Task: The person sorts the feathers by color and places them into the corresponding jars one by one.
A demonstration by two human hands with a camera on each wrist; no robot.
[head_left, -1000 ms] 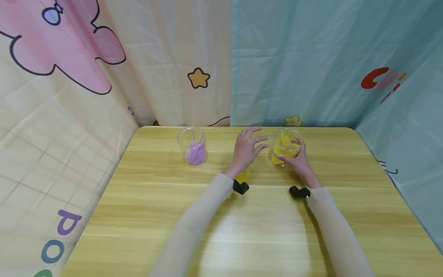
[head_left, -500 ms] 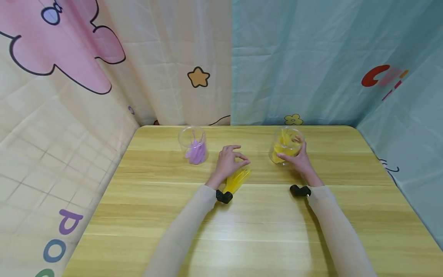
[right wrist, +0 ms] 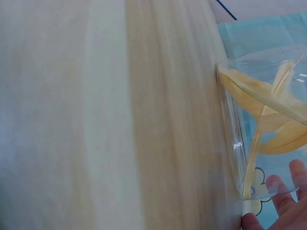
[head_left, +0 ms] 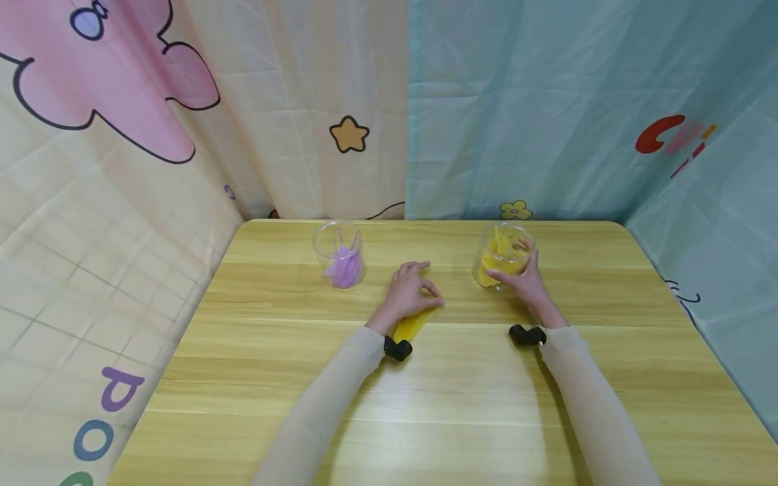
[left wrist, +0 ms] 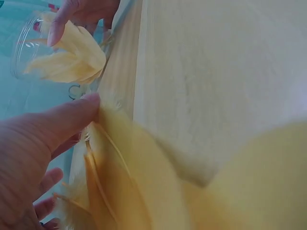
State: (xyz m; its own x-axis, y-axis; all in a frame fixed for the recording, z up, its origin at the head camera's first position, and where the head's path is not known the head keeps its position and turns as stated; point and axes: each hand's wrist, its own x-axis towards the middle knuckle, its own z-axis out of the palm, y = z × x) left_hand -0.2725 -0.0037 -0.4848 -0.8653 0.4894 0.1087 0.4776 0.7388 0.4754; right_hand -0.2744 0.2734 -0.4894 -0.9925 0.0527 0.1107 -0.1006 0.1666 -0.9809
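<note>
Yellow feathers (head_left: 410,327) lie in a small bunch on the table, partly under my left hand (head_left: 406,293). Close up in the left wrist view, my left thumb and forefinger pinch a yellow feather (left wrist: 115,129) near its end. My right hand (head_left: 527,281) grips a clear plastic cup (head_left: 477,273) from its right side, the thumb across the front. Inside that cup stand several yellow feathers (right wrist: 271,112), seen through the wall in the right wrist view. How many feathers the left fingers hold is hidden.
A second clear cup (head_left: 317,251) with purple feathers (head_left: 344,268) stands at the back left of the wooden table (head_left: 450,405). Printed curtains (head_left: 340,81) hang right behind the table's far edge and along both sides.
My left hand has come back from beside the right-hand cup, left and toward me, down to the yellow bunch, where its fingers now pinch. The right hand and both cups stay put.
</note>
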